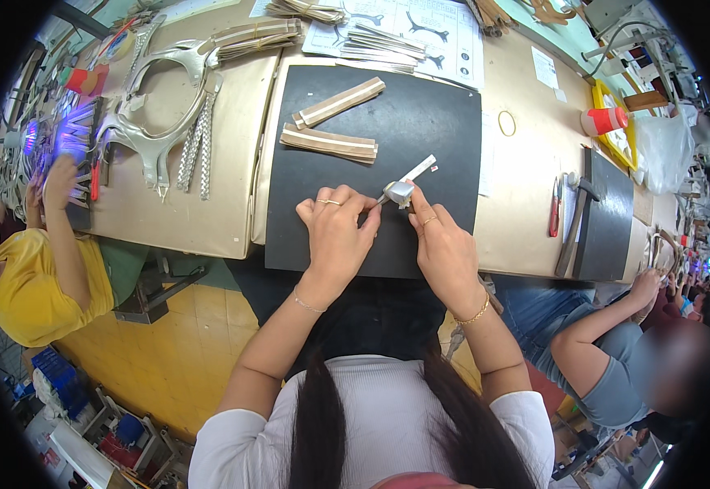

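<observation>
Above a black work mat [420,98], both my hands meet at a small silver strap piece [400,193] with a folded or looped end. From it a narrow pale strip [420,169] points away to the upper right. My left hand [337,228] pinches its left edge between thumb and fingers. My right hand [443,240] grips the other side, the index finger along its edge. Fingers partly hide the piece. Farther up the mat lie two flat bundles of brown-and-white strips, an upper bundle [339,103] and a lower bundle [329,143].
Silver curved straps [147,114] lie left on the tan table. Behind the mat are a stack of strips [383,45] and a drawing sheet [453,37]. To the right sit a hammer [577,216], a red-handled tool [554,213] and a red cup [604,121]. Co-workers sit on both sides.
</observation>
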